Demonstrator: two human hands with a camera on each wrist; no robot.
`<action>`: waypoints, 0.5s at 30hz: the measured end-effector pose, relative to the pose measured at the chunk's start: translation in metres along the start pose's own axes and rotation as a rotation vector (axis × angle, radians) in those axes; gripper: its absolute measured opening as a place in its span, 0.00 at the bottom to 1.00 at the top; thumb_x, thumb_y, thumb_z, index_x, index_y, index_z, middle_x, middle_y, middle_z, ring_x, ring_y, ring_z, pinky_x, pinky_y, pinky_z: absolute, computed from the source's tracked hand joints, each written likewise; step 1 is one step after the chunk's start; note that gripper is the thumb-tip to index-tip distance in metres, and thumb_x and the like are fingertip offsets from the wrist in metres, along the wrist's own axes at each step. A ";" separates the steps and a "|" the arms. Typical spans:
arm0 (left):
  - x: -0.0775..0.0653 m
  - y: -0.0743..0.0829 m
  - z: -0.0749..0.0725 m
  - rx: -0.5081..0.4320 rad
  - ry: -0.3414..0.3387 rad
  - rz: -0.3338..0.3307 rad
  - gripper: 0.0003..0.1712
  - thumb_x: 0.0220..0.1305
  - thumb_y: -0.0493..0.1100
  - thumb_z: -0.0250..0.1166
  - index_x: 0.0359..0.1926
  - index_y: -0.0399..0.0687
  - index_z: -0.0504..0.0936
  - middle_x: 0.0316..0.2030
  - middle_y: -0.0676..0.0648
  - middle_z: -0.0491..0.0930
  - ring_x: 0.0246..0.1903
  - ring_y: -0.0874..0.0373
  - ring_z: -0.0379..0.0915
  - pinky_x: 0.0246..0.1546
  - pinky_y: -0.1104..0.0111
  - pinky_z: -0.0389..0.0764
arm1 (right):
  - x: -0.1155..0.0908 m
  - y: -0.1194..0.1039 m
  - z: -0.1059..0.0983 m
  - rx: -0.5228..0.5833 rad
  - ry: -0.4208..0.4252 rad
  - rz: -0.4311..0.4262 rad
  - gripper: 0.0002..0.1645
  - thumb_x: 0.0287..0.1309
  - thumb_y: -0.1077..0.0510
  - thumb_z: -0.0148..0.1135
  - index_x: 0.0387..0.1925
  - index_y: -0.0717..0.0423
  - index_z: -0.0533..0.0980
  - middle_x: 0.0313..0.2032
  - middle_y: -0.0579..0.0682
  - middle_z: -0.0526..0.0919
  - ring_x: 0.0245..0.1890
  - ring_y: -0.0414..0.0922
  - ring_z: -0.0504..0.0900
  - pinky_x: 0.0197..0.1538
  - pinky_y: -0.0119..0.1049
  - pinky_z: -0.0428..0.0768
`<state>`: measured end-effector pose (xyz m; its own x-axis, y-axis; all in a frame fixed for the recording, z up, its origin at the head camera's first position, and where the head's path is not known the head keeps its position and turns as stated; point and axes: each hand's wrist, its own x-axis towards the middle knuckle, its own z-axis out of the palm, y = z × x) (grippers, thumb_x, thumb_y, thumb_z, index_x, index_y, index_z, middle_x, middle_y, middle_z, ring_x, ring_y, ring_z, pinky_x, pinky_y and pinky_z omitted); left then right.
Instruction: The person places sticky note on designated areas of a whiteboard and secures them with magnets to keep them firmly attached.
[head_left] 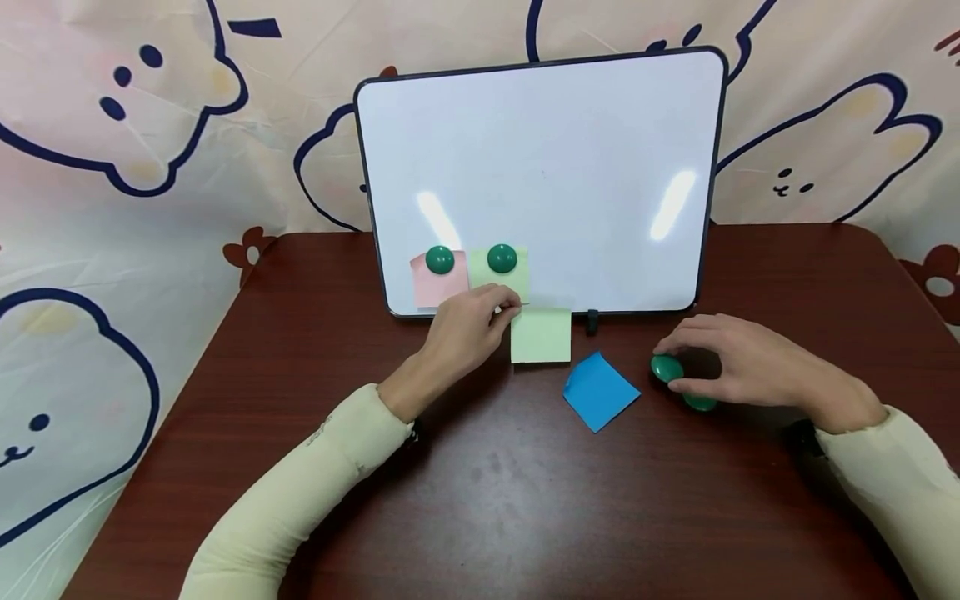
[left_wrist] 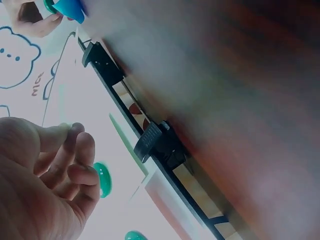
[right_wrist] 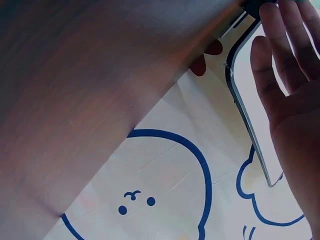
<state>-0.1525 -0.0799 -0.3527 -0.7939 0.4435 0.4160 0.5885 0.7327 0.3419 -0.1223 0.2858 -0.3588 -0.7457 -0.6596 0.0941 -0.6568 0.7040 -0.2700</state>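
Observation:
My left hand (head_left: pixel 474 327) pinches a pale green sticky note (head_left: pixel 541 336) by its upper left corner, in front of the whiteboard's (head_left: pixel 540 167) lower edge. In the left wrist view the thumb and index finger meet at their tips. To the right, my right hand (head_left: pixel 738 362) holds a round green magnet (head_left: pixel 666 367) between thumb and fingers, low over the table. Partly hidden below that hand is a second green magnet (head_left: pixel 700 402). A blue sticky note (head_left: pixel 601 392) lies on the table between the two hands, one corner curled up.
On the board's lower left, one green magnet (head_left: pixel 439 259) sits on a pink note (head_left: pixel 438 287) and another green magnet (head_left: pixel 502 257) on a green note (head_left: pixel 521 279). Black clip-like feet (left_wrist: pixel 159 144) hold the board's bottom edge. A patterned cloth (head_left: pixel 135 250) hangs behind the table (head_left: pixel 465 517).

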 end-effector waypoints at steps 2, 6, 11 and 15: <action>0.002 0.000 0.001 0.004 0.008 0.008 0.04 0.68 0.40 0.65 0.40 0.48 0.86 0.36 0.50 0.86 0.31 0.59 0.82 0.32 0.67 0.81 | -0.001 0.000 -0.001 0.005 -0.003 0.008 0.22 0.53 0.44 0.74 0.50 0.35 0.80 0.44 0.30 0.80 0.44 0.32 0.76 0.47 0.41 0.82; 0.006 0.000 0.003 0.023 0.029 0.012 0.03 0.68 0.39 0.65 0.39 0.48 0.85 0.35 0.50 0.86 0.31 0.58 0.82 0.31 0.65 0.81 | 0.000 0.000 -0.001 0.013 -0.002 0.008 0.21 0.53 0.45 0.74 0.50 0.35 0.80 0.44 0.30 0.80 0.44 0.33 0.76 0.47 0.41 0.82; 0.008 0.000 0.006 0.069 0.082 0.032 0.03 0.67 0.38 0.65 0.38 0.47 0.85 0.32 0.50 0.84 0.29 0.58 0.81 0.28 0.64 0.80 | 0.001 -0.001 -0.001 0.007 0.007 -0.004 0.21 0.53 0.46 0.74 0.50 0.36 0.80 0.44 0.30 0.80 0.44 0.33 0.77 0.48 0.42 0.82; 0.013 0.001 0.010 0.132 0.167 0.090 0.03 0.69 0.38 0.63 0.38 0.45 0.84 0.29 0.49 0.82 0.26 0.57 0.78 0.24 0.67 0.78 | 0.000 0.000 -0.001 0.005 0.005 0.001 0.21 0.53 0.45 0.74 0.50 0.36 0.80 0.44 0.30 0.80 0.45 0.33 0.76 0.48 0.43 0.82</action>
<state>-0.1637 -0.0681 -0.3550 -0.6965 0.4263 0.5772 0.6215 0.7604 0.1884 -0.1222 0.2856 -0.3580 -0.7468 -0.6576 0.0988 -0.6557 0.7034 -0.2745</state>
